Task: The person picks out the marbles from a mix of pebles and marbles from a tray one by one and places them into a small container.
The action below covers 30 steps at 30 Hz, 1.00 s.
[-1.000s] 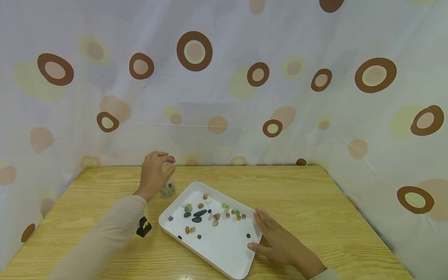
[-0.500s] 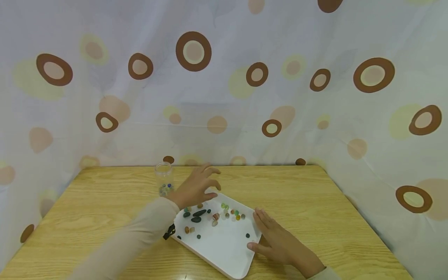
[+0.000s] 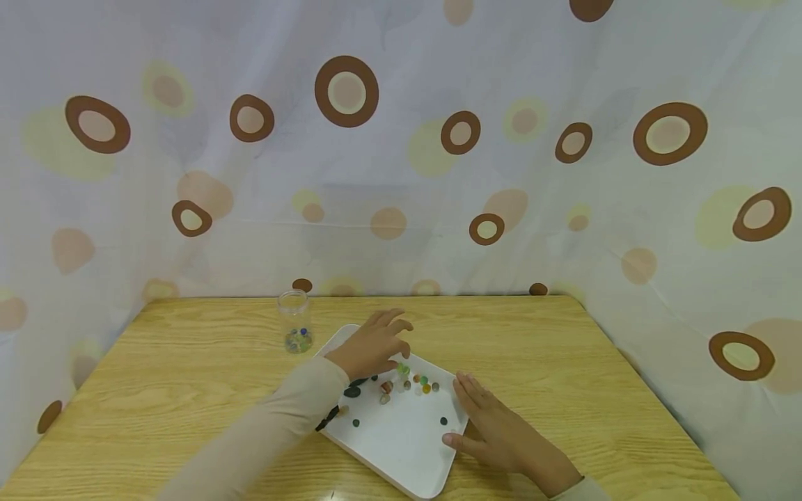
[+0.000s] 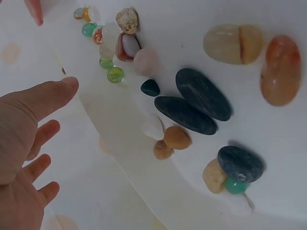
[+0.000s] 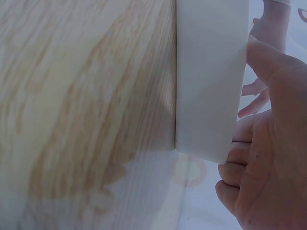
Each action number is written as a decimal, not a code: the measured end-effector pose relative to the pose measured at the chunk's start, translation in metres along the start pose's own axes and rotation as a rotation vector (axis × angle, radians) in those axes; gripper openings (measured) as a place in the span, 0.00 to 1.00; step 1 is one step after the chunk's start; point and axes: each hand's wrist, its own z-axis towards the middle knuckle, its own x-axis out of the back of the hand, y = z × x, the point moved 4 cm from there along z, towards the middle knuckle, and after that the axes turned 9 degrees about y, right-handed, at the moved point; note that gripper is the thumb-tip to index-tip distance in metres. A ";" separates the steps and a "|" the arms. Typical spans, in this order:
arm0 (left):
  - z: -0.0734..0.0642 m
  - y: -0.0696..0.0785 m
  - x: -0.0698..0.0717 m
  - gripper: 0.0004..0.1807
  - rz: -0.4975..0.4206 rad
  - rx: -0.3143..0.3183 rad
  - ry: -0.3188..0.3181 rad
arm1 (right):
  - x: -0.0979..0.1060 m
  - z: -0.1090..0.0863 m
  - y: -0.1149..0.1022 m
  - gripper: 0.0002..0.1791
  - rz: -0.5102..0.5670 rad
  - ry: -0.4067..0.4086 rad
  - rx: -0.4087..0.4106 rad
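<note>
My left hand (image 3: 370, 351) hovers over the far side of a white tray (image 3: 401, 452), fingers spread and loosely bent, nothing in them. In the left wrist view its thumb (image 4: 50, 98) points toward a green marble (image 4: 115, 74) at the end of a row of marbles and small stones. Dark pebbles (image 4: 184, 115) and tan stones (image 4: 177, 138) lie beside that row. My right hand (image 3: 501, 431) rests at the tray's right end, thumb apart from the fairly straight fingers. The right wrist view shows it against the top of the tray wall (image 5: 211, 72).
A clear jar (image 3: 294, 309) with several marbles (image 3: 299, 340) in its bottom stands behind the tray's left corner. The wooden table (image 3: 551, 341) ends at a patterned cloth (image 3: 401, 174). One dark pebble (image 3: 443, 421) lies alone near the right hand.
My left hand has come from the jar's mouth rightward and down to above the tray, near the green marbles. The right hand and tray have stayed put.
</note>
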 end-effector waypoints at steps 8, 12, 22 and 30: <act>0.005 0.003 -0.006 0.09 0.084 0.002 -0.046 | 0.000 -0.001 0.000 0.51 0.006 0.003 0.008; 0.006 0.004 -0.007 0.08 0.089 0.009 -0.066 | 0.001 -0.001 0.000 0.50 0.010 0.006 0.011; 0.008 0.001 -0.022 0.08 0.139 0.019 -0.105 | 0.001 0.000 0.000 0.51 0.002 0.013 0.010; 0.007 0.002 -0.026 0.06 0.121 0.029 -0.118 | 0.000 -0.001 0.002 0.52 0.024 0.007 -0.009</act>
